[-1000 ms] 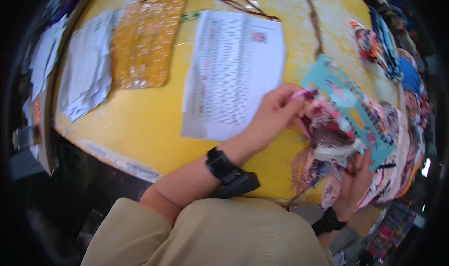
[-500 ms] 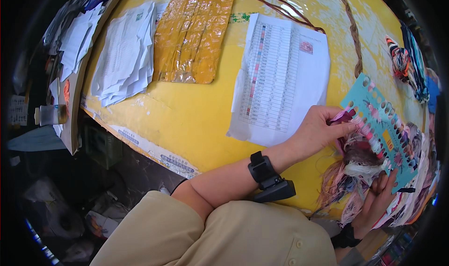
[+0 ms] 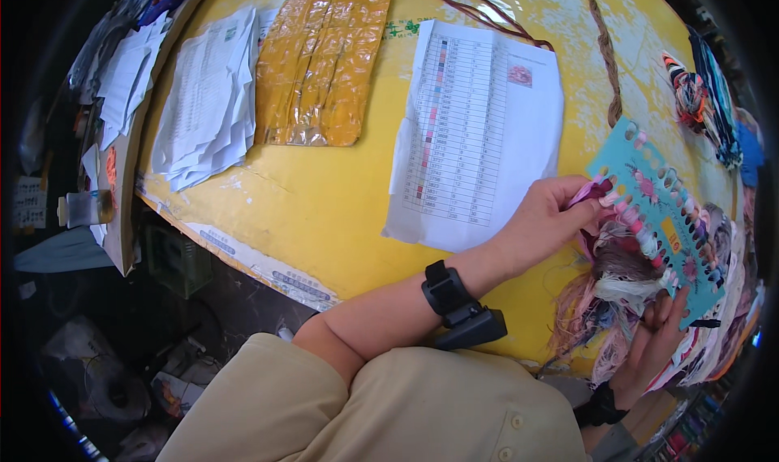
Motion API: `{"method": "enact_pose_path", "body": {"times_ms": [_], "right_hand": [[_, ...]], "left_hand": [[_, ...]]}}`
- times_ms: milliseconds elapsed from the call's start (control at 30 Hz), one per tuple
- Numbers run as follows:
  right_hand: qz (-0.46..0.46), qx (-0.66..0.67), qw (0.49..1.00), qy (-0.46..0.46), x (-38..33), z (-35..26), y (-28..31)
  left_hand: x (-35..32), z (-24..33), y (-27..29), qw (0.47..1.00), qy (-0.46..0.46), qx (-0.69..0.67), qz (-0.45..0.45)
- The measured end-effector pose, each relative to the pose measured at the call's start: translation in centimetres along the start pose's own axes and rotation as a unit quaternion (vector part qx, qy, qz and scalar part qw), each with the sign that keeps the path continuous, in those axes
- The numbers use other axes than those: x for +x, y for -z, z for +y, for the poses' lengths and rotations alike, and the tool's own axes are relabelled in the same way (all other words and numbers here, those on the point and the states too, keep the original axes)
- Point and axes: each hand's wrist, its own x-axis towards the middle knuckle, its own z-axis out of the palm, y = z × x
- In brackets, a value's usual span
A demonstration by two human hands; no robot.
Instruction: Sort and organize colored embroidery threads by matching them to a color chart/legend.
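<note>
A teal thread card [image 3: 656,218], punched with holes along both long edges, is tilted above the right side of the table. Bundles of pink, white, grey and mauve embroidery thread [image 3: 621,259] are looped through the holes and hang from it. With thumb and fingers pinched, my left hand [image 3: 540,222] grips a magenta thread [image 3: 596,190] at the card's upper left edge. My right hand [image 3: 653,340] is closed on the card's lower end, its fingers partly hidden by thread. A thin black stick-like thing [image 3: 704,323] pokes out beside it.
A printed colour chart [image 3: 531,137] lies on the yellow table [image 3: 349,218]. Farther left are an amber taped board [image 3: 320,72] and a stack of papers [image 3: 203,97]. A brown braided cord [image 3: 600,44] and striped thread skeins [image 3: 710,97] lie at right.
My left thumb and the magenta thread have drawn slightly up and left from the card's edge. The whole view has shifted a little; my right hand keeps its hold.
</note>
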Motion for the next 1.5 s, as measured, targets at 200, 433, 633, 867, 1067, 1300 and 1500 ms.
{"method": "enact_pose_path", "body": {"times_ms": [200,433,633,867,1067,1300,1500], "right_hand": [[-0.055,-0.026,0.998,0.000,-0.3,-0.1,-0.3],[-0.004,-0.023,1.000,-0.013,-0.3,-0.1,0.1],[-0.011,-0.086,0.996,0.021,-0.2,-0.7,0.0],[-0.066,-0.082,0.994,0.013,-0.7,-0.4,-1.6],[-0.069,-0.067,0.995,-0.002,-0.9,-0.5,-1.3],[-0.077,-0.064,0.995,-0.006,-0.9,-0.4,-1.6],[-0.071,-0.063,0.995,0.000,-0.9,-0.3,-1.5]], "left_hand": [[-0.2,0.4,0.3,1.000,0.011,-0.003,0.022],[-0.3,1.0,0.1,0.998,0.026,0.022,0.056],[-0.1,0.7,-0.6,0.998,0.045,0.028,0.015],[-0.4,1.1,0.0,0.998,0.051,0.015,-0.014],[-0.3,1.1,-0.4,0.998,0.030,0.051,0.005],[-0.2,0.7,-0.2,0.998,0.014,0.058,0.036],[-0.1,0.5,0.0,0.997,0.062,0.045,0.002]]}}
